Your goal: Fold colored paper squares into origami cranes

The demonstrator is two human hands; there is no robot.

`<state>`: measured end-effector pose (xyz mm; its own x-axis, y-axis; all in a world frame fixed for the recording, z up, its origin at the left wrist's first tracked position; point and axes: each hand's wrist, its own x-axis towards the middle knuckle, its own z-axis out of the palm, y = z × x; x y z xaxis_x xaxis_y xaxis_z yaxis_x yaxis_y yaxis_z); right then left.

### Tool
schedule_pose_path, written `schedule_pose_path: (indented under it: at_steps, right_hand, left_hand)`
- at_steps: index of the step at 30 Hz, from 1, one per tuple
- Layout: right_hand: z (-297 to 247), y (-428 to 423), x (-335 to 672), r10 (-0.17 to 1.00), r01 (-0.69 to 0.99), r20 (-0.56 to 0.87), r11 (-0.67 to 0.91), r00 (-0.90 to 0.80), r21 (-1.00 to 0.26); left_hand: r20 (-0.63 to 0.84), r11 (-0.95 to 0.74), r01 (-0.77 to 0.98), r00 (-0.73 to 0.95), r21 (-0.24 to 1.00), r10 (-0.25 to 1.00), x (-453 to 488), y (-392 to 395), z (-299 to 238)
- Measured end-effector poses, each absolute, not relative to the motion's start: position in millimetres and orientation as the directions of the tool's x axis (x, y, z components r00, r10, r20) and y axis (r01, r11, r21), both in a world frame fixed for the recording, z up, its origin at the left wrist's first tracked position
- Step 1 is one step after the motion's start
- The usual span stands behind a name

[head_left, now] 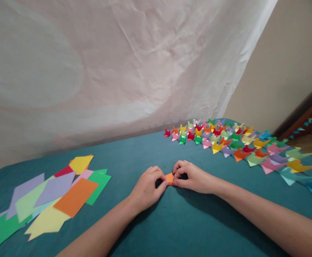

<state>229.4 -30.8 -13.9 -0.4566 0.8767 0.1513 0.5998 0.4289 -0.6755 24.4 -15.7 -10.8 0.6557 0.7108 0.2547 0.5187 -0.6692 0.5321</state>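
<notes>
A small piece of folded orange paper is held just above the teal tablecloth, near the middle of the table. My left hand pinches its left edge between thumb and fingers. On the opposite edge, my right hand grips it the same way, with the fingers curled. Part of the paper is hidden behind the fingertips, so its exact folded shape does not show.
Loose coloured paper sheets overlap on the left of the teal tablecloth. Rows of small folded paper birds in many colours stand at the right and back. Behind the table hangs a pale cloth.
</notes>
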Motion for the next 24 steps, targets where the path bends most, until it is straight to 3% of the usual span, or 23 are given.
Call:
schedule_pose_path:
  at_steps: [6, 11, 14, 24]
  right_hand:
    - [-14.5, -31.1, 225.3, 0.899, 0.652, 0.146, 0.404, -0.414, -0.642]
    - [-15.9, -30.9, 223.9, 0.900, 0.651, 0.160, 0.407, -0.405, -0.641]
    - [-17.1, -30.4, 224.1, 0.896, 0.647, 0.165, 0.415, -0.412, -0.640]
    - [-18.8, -31.0, 225.7, 0.884, 0.655, 0.202, 0.452, -0.422, -0.606]
  left_hand:
    - [0.290, -0.706, 0.561, 0.655, 0.432, 0.698, 23.4, -18.0, -8.5]
    - [0.316, -0.823, 0.568, 0.780, 0.007, 0.540, 29.7, -37.3, 4.9]
    - [0.242, -0.805, 0.577, 0.808, -0.137, 0.538, 36.6, -54.5, 5.0]
    - [0.185, -0.718, 0.684, 0.728, -0.131, 0.660, 39.3, -77.3, -11.3]
